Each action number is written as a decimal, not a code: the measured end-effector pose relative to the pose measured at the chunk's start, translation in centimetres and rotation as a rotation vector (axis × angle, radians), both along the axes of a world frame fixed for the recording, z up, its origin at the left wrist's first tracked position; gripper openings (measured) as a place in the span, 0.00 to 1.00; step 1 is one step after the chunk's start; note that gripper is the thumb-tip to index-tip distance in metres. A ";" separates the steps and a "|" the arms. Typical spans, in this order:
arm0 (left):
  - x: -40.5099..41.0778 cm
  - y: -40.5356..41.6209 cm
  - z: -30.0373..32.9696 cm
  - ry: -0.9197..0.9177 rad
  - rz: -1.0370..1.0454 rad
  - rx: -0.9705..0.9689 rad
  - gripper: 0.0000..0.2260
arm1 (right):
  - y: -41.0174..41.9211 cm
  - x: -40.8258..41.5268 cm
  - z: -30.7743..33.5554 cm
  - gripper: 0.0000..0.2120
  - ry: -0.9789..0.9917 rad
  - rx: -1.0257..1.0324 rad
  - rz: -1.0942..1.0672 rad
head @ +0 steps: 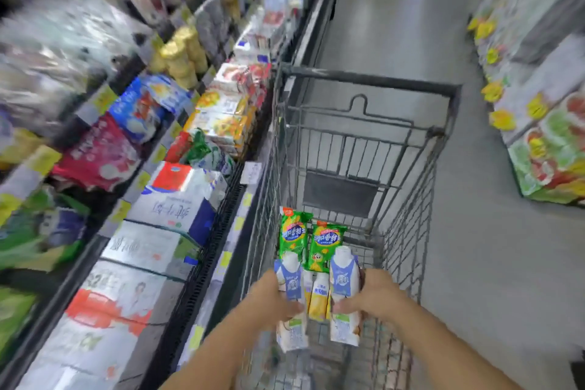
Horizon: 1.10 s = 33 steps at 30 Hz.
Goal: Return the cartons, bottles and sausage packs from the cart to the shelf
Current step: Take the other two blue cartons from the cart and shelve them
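Observation:
Over the near end of the wire cart (357, 149) I hold two white-and-blue cartons upright. My left hand (272, 301) is shut on the left carton (291, 282); my right hand (370, 298) is shut on the right carton (343, 279). Between them, down in the cart, stand yellow-and-white bottles (319, 298). Two green sausage packs (308, 239) lie beyond the bottles in the basket. The shelf (177, 199) runs along the left, stocked with milk boxes and bagged goods.
The cart's handle bar (370, 79) is at its far end, and a black edge strip (215, 241) borders the shelf close to the cart's left side. Grey aisle floor (474, 247) runs to the right. A display with fruit-printed boxes (550, 149) stands at the far right.

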<state>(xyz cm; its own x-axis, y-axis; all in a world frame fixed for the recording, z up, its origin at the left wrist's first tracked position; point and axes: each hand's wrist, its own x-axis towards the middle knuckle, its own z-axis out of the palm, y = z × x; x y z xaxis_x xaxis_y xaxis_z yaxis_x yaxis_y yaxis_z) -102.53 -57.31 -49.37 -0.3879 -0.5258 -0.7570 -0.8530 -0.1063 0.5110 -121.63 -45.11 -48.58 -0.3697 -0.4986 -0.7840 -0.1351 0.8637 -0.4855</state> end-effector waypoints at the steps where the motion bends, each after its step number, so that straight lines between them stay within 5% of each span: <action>1: 0.3 -0.5 2.3 0.034 0.022 -0.029 0.13 | -0.6 -0.3 2.2 0.19 0.022 -0.046 0.022; 14: 10.3 1.9 29.8 0.360 0.418 -0.461 0.21 | -6.6 4.2 27.5 0.27 0.104 -0.630 0.458; 24: 27.1 12.7 35.0 0.323 0.782 -0.660 0.18 | -5.0 21.4 33.6 0.25 0.003 -0.777 0.855; 33: 46.6 26.5 35.6 0.262 1.111 -0.761 0.16 | 2.5 44.7 35.8 0.23 -0.108 -0.846 1.163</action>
